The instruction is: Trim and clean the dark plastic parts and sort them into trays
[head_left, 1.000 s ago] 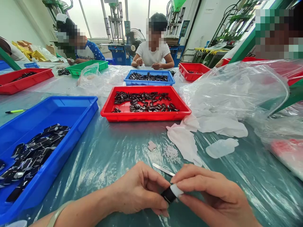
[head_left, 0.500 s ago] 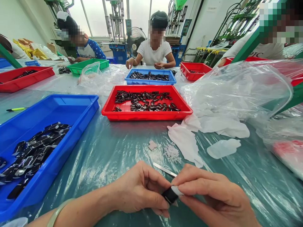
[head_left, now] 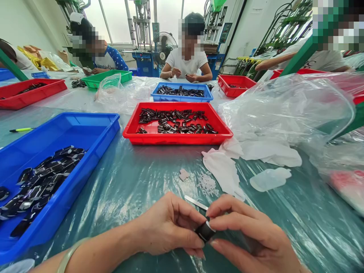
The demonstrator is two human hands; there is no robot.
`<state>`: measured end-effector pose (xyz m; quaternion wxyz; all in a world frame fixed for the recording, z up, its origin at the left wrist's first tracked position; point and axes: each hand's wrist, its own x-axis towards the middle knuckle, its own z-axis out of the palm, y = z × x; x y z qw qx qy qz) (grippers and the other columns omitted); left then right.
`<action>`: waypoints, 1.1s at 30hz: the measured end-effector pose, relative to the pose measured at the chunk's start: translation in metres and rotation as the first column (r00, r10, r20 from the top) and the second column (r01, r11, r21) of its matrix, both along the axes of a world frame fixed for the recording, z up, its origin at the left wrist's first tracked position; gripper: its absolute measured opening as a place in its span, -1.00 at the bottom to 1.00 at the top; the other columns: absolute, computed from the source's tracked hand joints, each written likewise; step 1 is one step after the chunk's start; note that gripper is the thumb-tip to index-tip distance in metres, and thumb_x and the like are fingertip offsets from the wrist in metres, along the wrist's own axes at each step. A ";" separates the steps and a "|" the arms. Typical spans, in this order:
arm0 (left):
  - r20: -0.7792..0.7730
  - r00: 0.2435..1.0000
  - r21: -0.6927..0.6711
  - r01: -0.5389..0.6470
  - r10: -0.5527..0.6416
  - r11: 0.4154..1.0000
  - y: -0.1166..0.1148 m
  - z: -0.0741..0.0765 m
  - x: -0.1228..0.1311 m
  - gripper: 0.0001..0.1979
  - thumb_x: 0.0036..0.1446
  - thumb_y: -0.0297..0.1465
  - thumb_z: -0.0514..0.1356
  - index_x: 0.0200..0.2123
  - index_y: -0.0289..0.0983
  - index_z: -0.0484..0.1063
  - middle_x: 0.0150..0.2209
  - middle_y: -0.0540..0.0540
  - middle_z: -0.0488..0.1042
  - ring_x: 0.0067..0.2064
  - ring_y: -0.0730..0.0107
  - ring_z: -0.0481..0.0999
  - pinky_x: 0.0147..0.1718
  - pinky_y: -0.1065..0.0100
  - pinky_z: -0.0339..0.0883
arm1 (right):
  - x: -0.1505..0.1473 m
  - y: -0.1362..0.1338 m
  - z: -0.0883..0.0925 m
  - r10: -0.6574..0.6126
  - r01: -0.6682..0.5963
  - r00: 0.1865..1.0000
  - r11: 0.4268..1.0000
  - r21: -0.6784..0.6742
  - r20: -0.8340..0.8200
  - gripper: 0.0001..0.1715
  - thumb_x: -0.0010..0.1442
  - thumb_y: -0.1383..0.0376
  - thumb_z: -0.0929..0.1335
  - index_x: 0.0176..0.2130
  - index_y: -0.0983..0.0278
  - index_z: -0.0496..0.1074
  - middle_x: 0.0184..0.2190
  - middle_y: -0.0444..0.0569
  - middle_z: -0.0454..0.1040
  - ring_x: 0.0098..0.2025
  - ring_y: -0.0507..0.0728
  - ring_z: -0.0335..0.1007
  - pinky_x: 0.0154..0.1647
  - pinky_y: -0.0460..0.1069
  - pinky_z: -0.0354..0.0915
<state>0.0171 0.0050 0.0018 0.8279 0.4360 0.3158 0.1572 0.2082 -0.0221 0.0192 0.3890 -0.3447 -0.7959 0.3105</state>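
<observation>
Low in the middle, my left hand (head_left: 173, 227) pinches a small glossy black part (head_left: 205, 232) between thumb and fingers. A white edge (head_left: 210, 226) shows at the part's right end. My right hand (head_left: 250, 231) is closed around that end, its fingertips touching it and its thumb slightly lower. Just beyond the fingers is a thin flat metal strip (head_left: 195, 202); its near end is hidden by my right hand, so I cannot tell whether it lies on the table or is held.
A blue tray (head_left: 93, 151) of black parts stands at left, a red tray (head_left: 178, 140) ahead. White scraps (head_left: 207, 184), a pink piece (head_left: 183, 174), a cloth (head_left: 223, 170) and a translucent bottle (head_left: 270, 179) lie beyond my hands. Plastic bags (head_left: 284, 106) spread right. Co-workers sit across.
My right thumb has dropped away a little from the part's white end, and less white shows there. The co-worker opposite has drawn one hand inward. The right-hand co-worker's arm has risen.
</observation>
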 end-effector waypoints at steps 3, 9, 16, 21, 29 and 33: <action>-0.003 1.000 0.014 0.000 0.000 1.000 0.000 -0.001 0.000 -0.71 -0.12 -0.53 0.25 -0.23 -0.33 0.54 -0.55 -0.04 0.48 -0.54 0.60 0.40 -0.45 0.54 0.33 | -0.002 -0.001 -0.001 0.010 -0.009 1.000 1.000 -0.010 0.009 -0.65 -0.02 0.56 0.36 -0.23 0.21 0.42 -0.32 -0.03 0.43 -0.29 0.02 0.43 -0.30 -0.12 0.41; -0.004 0.999 0.054 -0.041 0.042 0.998 -0.003 -0.003 0.001 -0.71 -0.13 -0.56 0.23 -0.25 -0.33 0.54 -0.53 -0.03 0.46 -0.52 0.59 0.38 -0.44 0.53 0.29 | -0.002 -0.002 -0.003 0.020 -0.023 0.999 0.998 -0.060 -0.037 -0.67 -0.02 0.54 0.36 -0.24 0.22 0.42 -0.31 -0.03 0.43 -0.28 0.03 0.43 -0.29 -0.11 0.41; 0.000 0.998 0.066 -0.064 0.064 0.996 -0.002 0.000 0.004 -0.79 -0.13 -0.56 0.22 -0.34 -0.36 0.55 -0.56 0.00 0.41 -0.53 0.61 0.36 -0.47 0.56 0.26 | 0.000 -0.005 -0.002 -0.008 0.012 0.999 0.997 -0.079 0.046 -0.76 0.03 0.45 0.35 -0.24 0.23 0.40 -0.27 0.00 0.42 -0.25 0.08 0.43 -0.28 -0.07 0.41; -0.058 0.987 0.064 -0.145 0.149 0.987 0.001 0.004 0.003 -0.82 -0.16 -0.51 0.26 -0.38 -0.41 0.53 -0.56 -0.08 0.47 -0.52 0.51 0.43 -0.47 0.51 0.31 | 0.022 0.004 0.003 -0.545 0.484 0.838 0.770 0.416 0.034 -0.57 0.04 0.38 0.37 -0.05 0.17 0.34 -0.15 0.07 0.37 -0.13 0.17 0.36 -0.15 0.06 0.34; -0.042 0.972 0.063 -0.226 0.229 0.972 0.004 0.007 0.001 -0.81 -0.15 -0.46 0.28 -0.38 -0.42 0.51 -0.43 -0.13 0.48 -0.43 0.42 0.50 -0.48 0.50 0.34 | 0.104 0.040 -0.006 -0.870 0.871 0.491 0.491 -0.002 0.048 -0.16 -0.06 0.15 0.45 0.13 0.31 0.14 0.10 0.31 0.23 0.12 0.35 0.18 -0.33 0.00 0.41; -0.016 0.971 0.040 -0.236 0.237 0.971 0.003 0.007 0.000 -0.78 -0.17 -0.47 0.30 -0.36 -0.41 0.51 -0.40 -0.15 0.50 -0.44 0.43 0.50 -0.47 0.50 0.35 | 0.118 0.044 -0.025 -0.715 0.738 0.669 0.673 -0.061 0.204 -0.59 -0.06 0.26 0.45 -0.18 0.34 0.44 -0.26 0.16 0.54 -0.27 0.25 0.51 -0.49 -0.09 0.43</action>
